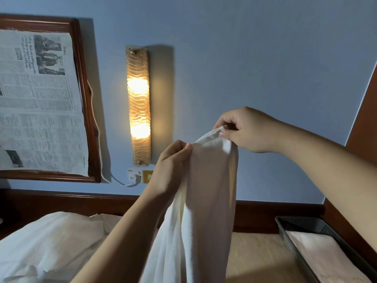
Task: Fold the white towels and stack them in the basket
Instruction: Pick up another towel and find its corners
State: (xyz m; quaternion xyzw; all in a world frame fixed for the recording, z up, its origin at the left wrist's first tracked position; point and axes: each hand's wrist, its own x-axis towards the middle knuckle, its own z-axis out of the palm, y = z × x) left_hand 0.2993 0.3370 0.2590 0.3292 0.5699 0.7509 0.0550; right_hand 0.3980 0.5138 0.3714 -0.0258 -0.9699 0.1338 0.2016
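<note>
A white towel (206,201) hangs lengthwise in the air in front of me, held up by its top edge. My left hand (171,170) pinches the towel's upper left edge between thumb and fingers. My right hand (246,129) pinches the top corner a little higher and to the right. At the lower right stands a dark mesh basket (289,233) with a folded white towel (324,256) lying flat in it. A heap of unfolded white towels (49,248) lies at the lower left.
The tan surface (259,258) stretches between the heap and the basket. A dark wooden rail (61,201) runs behind it. On the blue wall hang a lit wall lamp (138,105) and a framed newspaper (40,99), with a socket and cable below.
</note>
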